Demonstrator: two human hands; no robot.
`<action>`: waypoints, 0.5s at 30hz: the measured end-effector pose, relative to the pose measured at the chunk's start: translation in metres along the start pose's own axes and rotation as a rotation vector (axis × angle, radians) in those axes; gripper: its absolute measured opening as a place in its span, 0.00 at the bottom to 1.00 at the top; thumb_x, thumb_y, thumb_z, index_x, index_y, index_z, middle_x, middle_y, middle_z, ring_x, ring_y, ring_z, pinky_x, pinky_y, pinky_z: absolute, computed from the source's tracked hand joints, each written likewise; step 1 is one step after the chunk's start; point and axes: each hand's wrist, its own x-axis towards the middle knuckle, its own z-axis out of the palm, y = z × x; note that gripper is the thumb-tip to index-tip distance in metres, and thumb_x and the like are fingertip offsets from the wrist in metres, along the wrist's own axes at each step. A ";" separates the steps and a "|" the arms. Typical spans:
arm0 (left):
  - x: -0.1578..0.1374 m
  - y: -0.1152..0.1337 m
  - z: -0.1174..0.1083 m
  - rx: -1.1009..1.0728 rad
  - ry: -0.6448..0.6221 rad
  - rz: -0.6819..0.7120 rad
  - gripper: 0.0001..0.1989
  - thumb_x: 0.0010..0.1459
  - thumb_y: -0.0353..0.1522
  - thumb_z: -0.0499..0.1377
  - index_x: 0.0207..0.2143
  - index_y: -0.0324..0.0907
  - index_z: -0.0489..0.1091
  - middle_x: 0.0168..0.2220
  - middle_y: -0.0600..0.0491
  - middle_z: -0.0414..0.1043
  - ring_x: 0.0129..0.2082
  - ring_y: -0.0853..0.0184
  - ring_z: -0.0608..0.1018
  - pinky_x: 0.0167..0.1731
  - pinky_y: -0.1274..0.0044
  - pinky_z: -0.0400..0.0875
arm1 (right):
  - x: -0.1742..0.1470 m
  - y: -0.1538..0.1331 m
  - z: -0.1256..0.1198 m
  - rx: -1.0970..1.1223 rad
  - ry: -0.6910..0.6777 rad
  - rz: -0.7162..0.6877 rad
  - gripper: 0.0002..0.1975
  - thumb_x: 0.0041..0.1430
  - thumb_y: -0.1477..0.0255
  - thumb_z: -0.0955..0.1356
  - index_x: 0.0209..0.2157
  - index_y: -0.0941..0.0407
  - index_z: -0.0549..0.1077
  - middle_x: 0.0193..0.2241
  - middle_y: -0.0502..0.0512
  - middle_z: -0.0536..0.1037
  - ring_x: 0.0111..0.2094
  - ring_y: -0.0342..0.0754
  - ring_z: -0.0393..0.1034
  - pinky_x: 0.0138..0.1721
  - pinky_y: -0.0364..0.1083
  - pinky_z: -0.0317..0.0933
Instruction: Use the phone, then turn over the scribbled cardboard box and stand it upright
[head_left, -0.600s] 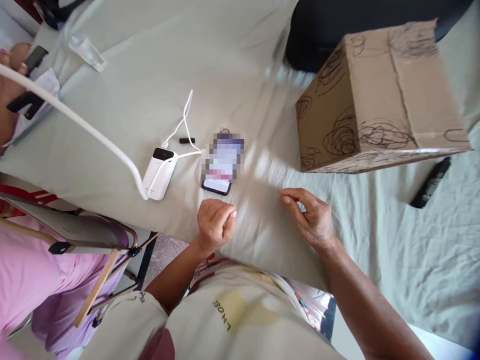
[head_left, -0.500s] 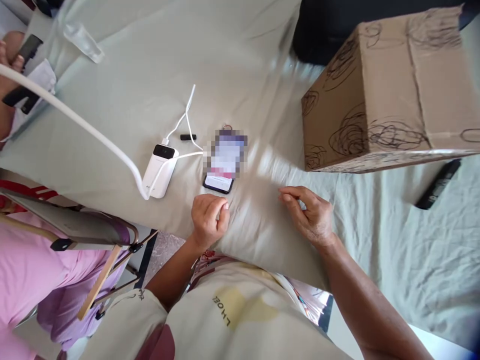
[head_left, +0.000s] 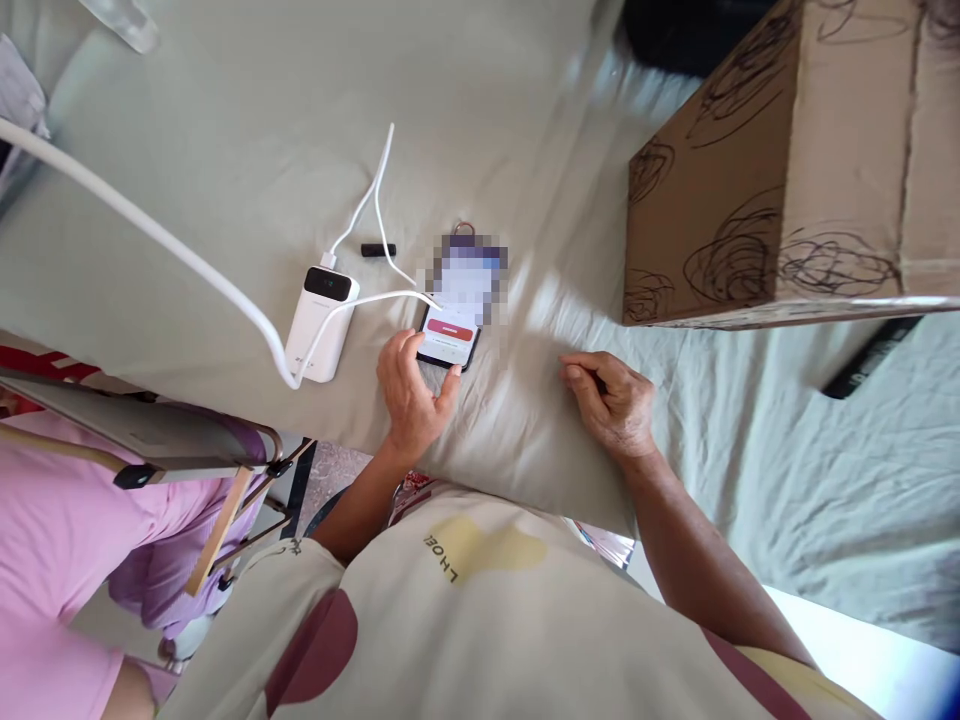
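A smartphone with a lit screen lies on the pale green cloth, its upper part blurred out. My left hand is at the phone's lower end, open, thumb by the lower right corner and fingers by the left edge. Whether it presses on the phone is hard to see. To the right, my right hand rests on the cloth with its fingers curled and thumb against them; nothing shows in it. A white power bank lies left of the phone, with a white cable running from it towards the phone.
A scribbled cardboard box stands at the right, with a black marker-like stick beside it. A small black cylinder lies near the cable. A thick white cord crosses the left. Someone in pink sits at the lower left.
My left hand has opened from a loose fist and reached up to the phone's lower end. My right hand stays curled. The view has shifted; the other person's hand at upper left is out of sight.
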 end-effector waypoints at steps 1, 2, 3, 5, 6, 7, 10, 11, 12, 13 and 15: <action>-0.001 0.000 0.002 0.004 -0.015 -0.009 0.29 0.76 0.50 0.57 0.65 0.38 0.63 0.61 0.35 0.72 0.64 0.49 0.75 0.66 0.59 0.70 | 0.000 0.000 0.000 -0.004 -0.004 0.003 0.17 0.81 0.60 0.65 0.46 0.56 0.81 0.34 0.55 0.81 0.30 0.49 0.77 0.33 0.47 0.71; -0.002 0.000 0.003 0.006 -0.029 -0.015 0.32 0.76 0.53 0.57 0.66 0.38 0.62 0.63 0.34 0.71 0.66 0.48 0.74 0.67 0.58 0.68 | 0.000 -0.001 0.000 -0.007 -0.006 0.003 0.17 0.81 0.60 0.66 0.45 0.56 0.81 0.34 0.56 0.81 0.30 0.48 0.77 0.33 0.47 0.70; -0.003 0.000 0.005 0.006 -0.044 -0.020 0.34 0.75 0.54 0.58 0.67 0.37 0.61 0.64 0.33 0.70 0.67 0.47 0.73 0.68 0.57 0.67 | 0.000 -0.001 0.000 -0.011 -0.006 0.005 0.17 0.81 0.60 0.66 0.45 0.56 0.81 0.34 0.56 0.81 0.30 0.48 0.77 0.33 0.47 0.70; -0.004 0.000 0.007 0.012 -0.075 -0.035 0.37 0.73 0.56 0.59 0.68 0.37 0.61 0.65 0.32 0.69 0.68 0.45 0.72 0.70 0.56 0.64 | 0.001 -0.002 0.000 -0.021 -0.003 0.015 0.17 0.80 0.60 0.66 0.44 0.56 0.82 0.33 0.56 0.81 0.29 0.49 0.77 0.33 0.48 0.70; -0.005 0.000 0.007 0.015 -0.088 -0.045 0.38 0.72 0.56 0.60 0.69 0.37 0.60 0.66 0.31 0.68 0.68 0.44 0.72 0.70 0.55 0.63 | 0.001 -0.002 0.001 -0.026 -0.001 0.016 0.17 0.81 0.60 0.66 0.44 0.56 0.82 0.33 0.56 0.81 0.29 0.49 0.77 0.32 0.48 0.70; -0.006 0.000 0.008 0.015 -0.101 -0.055 0.39 0.71 0.56 0.61 0.69 0.37 0.60 0.66 0.31 0.68 0.69 0.43 0.71 0.70 0.54 0.63 | 0.001 -0.002 0.001 -0.030 0.002 0.010 0.17 0.81 0.60 0.66 0.44 0.56 0.82 0.33 0.55 0.81 0.29 0.49 0.77 0.32 0.48 0.70; -0.008 0.000 0.009 0.001 -0.145 -0.090 0.40 0.68 0.53 0.66 0.69 0.37 0.60 0.67 0.30 0.68 0.70 0.41 0.70 0.71 0.53 0.61 | 0.002 -0.003 0.001 -0.031 0.023 -0.047 0.14 0.80 0.64 0.67 0.45 0.56 0.81 0.32 0.54 0.81 0.28 0.47 0.76 0.30 0.46 0.68; -0.008 0.001 0.010 0.001 -0.154 -0.097 0.40 0.68 0.51 0.66 0.70 0.37 0.60 0.67 0.30 0.68 0.70 0.41 0.70 0.71 0.53 0.61 | 0.003 -0.004 0.001 -0.031 0.031 -0.067 0.12 0.80 0.65 0.67 0.45 0.56 0.81 0.32 0.54 0.81 0.27 0.47 0.75 0.30 0.46 0.67; -0.008 0.001 0.010 0.004 -0.156 -0.097 0.39 0.68 0.50 0.67 0.70 0.36 0.60 0.67 0.30 0.68 0.70 0.41 0.70 0.71 0.53 0.61 | 0.004 -0.005 0.001 -0.035 0.035 -0.081 0.12 0.80 0.66 0.67 0.45 0.56 0.81 0.32 0.54 0.81 0.27 0.46 0.75 0.30 0.45 0.67; -0.008 0.002 0.010 0.009 -0.148 -0.091 0.38 0.68 0.48 0.66 0.70 0.36 0.60 0.66 0.30 0.68 0.69 0.41 0.70 0.70 0.53 0.62 | 0.004 -0.005 0.001 -0.042 0.037 -0.089 0.12 0.80 0.66 0.67 0.45 0.56 0.81 0.32 0.54 0.81 0.27 0.46 0.75 0.30 0.45 0.67; -0.008 0.003 0.009 0.014 -0.121 -0.070 0.37 0.69 0.46 0.66 0.70 0.36 0.60 0.65 0.31 0.69 0.68 0.41 0.71 0.69 0.53 0.63 | 0.006 -0.007 0.001 -0.060 0.034 -0.093 0.12 0.80 0.67 0.67 0.45 0.56 0.81 0.32 0.53 0.81 0.27 0.46 0.76 0.30 0.45 0.68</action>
